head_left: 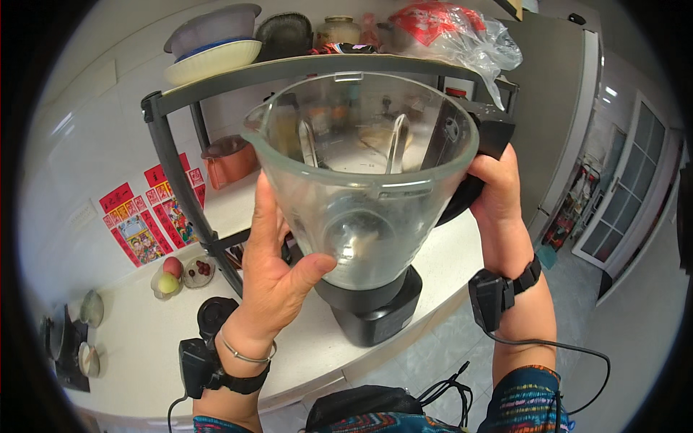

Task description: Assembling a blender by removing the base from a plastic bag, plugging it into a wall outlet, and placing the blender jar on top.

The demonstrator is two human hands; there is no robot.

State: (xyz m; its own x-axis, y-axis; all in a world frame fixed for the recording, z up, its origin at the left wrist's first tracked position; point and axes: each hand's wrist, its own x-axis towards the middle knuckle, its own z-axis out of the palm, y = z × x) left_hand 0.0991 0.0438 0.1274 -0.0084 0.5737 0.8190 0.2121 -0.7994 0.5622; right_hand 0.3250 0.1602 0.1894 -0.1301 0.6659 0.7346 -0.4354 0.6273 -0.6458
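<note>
A large clear blender jar (310,195) with a wide open top and a pouring spout at its left fills the middle of the head view. Below it is the black blender base (379,317) on the counter; whether the jar is locked on it I cannot tell. My right hand (499,186) is wrapped round the jar's black handle (494,133) at the right. My left hand (278,270) presses against the jar's left side, its thumb across the front and its other fingers partly hidden behind the glass. The jar looks empty and hazy inside.
A dark-framed shelf (170,137) stands behind the jar, with bowls (213,61) and a plastic bag (462,36) on top. A copper-coloured pot (229,162) sits lower. Fruit in glass dishes (167,283) lies left on the white counter (144,346). A fridge (541,94) stands at right.
</note>
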